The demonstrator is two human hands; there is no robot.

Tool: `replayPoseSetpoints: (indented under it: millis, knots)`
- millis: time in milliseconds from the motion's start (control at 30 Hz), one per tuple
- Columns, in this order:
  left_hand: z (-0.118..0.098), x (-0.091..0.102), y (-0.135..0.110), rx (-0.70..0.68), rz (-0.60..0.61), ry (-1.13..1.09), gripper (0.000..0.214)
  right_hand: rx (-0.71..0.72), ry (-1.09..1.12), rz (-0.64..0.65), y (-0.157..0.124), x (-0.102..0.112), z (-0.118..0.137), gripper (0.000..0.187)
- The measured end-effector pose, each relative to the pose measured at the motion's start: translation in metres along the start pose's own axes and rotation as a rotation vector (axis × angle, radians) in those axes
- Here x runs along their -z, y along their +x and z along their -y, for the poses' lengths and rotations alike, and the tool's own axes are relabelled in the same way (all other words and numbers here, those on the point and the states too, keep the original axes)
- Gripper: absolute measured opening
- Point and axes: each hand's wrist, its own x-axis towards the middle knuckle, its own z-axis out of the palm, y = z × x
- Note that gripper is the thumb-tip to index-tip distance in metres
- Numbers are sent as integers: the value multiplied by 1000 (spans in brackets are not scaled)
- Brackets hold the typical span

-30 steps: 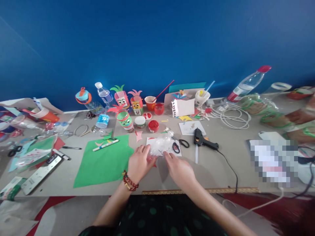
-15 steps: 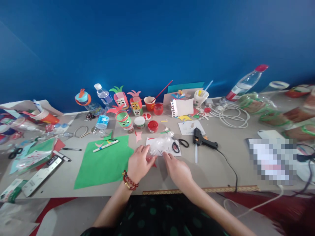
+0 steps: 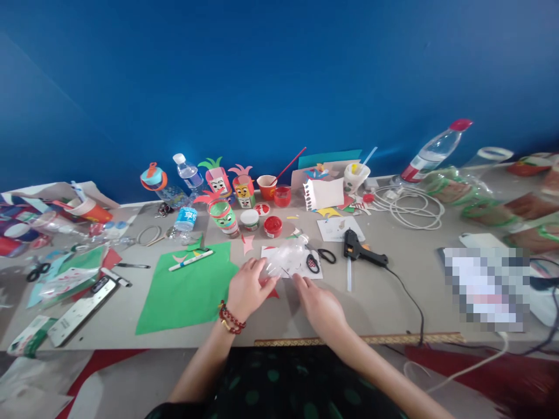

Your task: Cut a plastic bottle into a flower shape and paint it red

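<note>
In head view, has a clear plastic bottle (image 3: 286,256) lying on its side over white paper (image 3: 318,273) on the desk (image 3: 279,317), just ahead of both hands. Slants along its long axis: neck away and to the right, wider end back toward the left hand (image 3: 248,288). Holds that wide end in the left hand, fingers curled on the far side, thumb on the near side, bent only as far as the plastic allows; cannot tell the shape of the covered end. Sets the right hand (image 3: 322,301) at the near edge, fingers bunched, tips touching or just beside the bottle; cannot tell which, nor whether pinching anything thin. Puts left nearer the wide end, right nearer the neck, neither upon it. Shows scissors (image 3: 319,252) just right of the bottle, black glue gun (image 3: 356,249) farther right, green sheet (image 3: 187,297) leftward.
</note>
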Motion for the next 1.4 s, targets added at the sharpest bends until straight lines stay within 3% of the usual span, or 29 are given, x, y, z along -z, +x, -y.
replayPoseSetpoints:
  millis: [433,800,967,1067,1167,1400]
  knots:
    - [-1,2,0,-9,-24,6,44,35,-75,-59,8,-15,-1,49]
    - [1,9,3,1,47,60,49,5,-42,-111,5,-17,0,40]
    - [-5,27,3,-109,-18,192,64,49,-39,-124,2,-5,1,50]
    - [-13,31,3,-189,32,217,66,53,-83,-107,1,10,5,50]
    - [-18,25,6,-161,77,260,74,43,-77,-103,3,21,8,44]
    - [-16,12,16,-77,110,310,57,32,-74,-122,9,30,7,45]
